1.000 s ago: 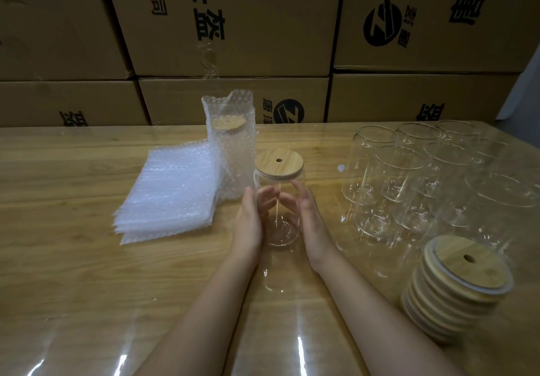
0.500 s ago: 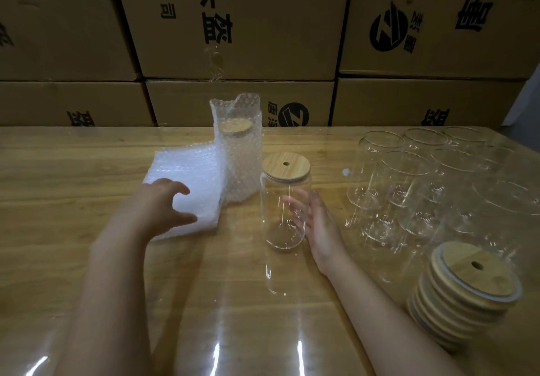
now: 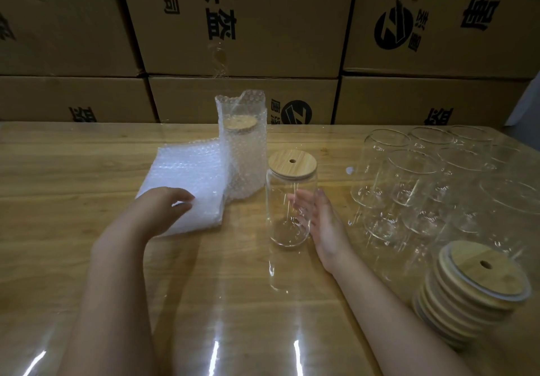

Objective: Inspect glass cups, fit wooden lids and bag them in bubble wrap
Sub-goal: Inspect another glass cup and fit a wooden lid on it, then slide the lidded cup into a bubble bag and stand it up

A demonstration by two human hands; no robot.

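Observation:
A clear glass cup (image 3: 287, 209) with a round wooden lid (image 3: 292, 164) stands upright in the middle of the table. My right hand (image 3: 320, 220) lies against its right side with fingers nearly straight. A stack of flat bubble-wrap bags (image 3: 187, 176) lies to the cup's left; my left hand (image 3: 162, 210) rests on its near end, fingers curled over the top bag. Behind the stack stands a lidded cup inside a bubble-wrap bag (image 3: 244, 147).
Several bare glass cups (image 3: 409, 176) crowd the right side of the wooden table (image 3: 58, 171). A stack of wooden lids (image 3: 473, 291) sits near the right front edge. Cardboard boxes (image 3: 239, 24) wall off the back.
My left hand left the lidded cup and moved left onto the stack of bubble-wrap bags. My right hand stayed beside the cup.

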